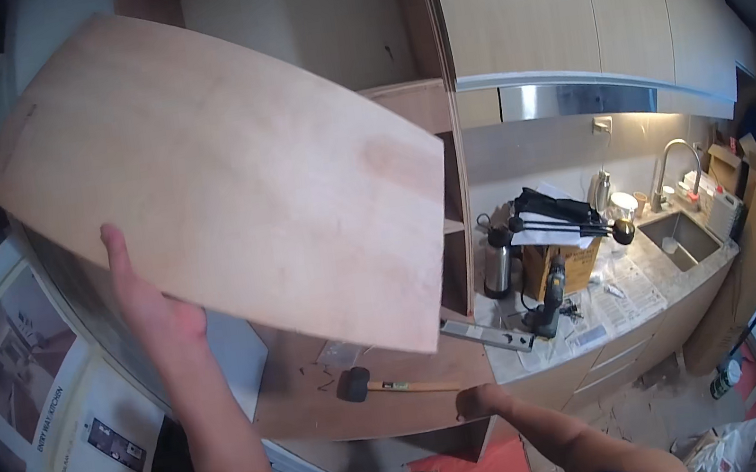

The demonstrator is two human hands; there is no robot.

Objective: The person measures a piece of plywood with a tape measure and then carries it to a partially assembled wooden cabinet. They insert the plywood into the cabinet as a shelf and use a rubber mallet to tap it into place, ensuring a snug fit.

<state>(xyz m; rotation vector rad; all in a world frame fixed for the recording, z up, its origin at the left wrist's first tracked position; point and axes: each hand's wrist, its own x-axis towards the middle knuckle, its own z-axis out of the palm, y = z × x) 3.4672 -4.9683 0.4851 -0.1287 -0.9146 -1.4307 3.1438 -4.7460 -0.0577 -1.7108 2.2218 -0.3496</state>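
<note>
- In the head view, holds a pale wooden board (227, 179) up at a tilt with the left hand (145, 295), gripping near the lower left edge, thumb against the broad face, other fingers hidden behind.
- Places the board at upper left, in front of an open wooden cabinet (439, 104), covering much of it.
- Sets the right hand (484, 401) low, at the front edge of a brown wooden panel (306, 417), close by the handle end of a black-headed mallet (407, 386); cannot tell whether closed on anything, fingers being dark and mostly out of sight.
- Shows near the mallet head some small dark pieces (324, 370).
- Shows to the right a metal level (486, 334) reaching the counter (547, 362), plus a power drill (549, 301), a steel bottle (497, 263) and, farther along, a sink (701, 258).
</note>
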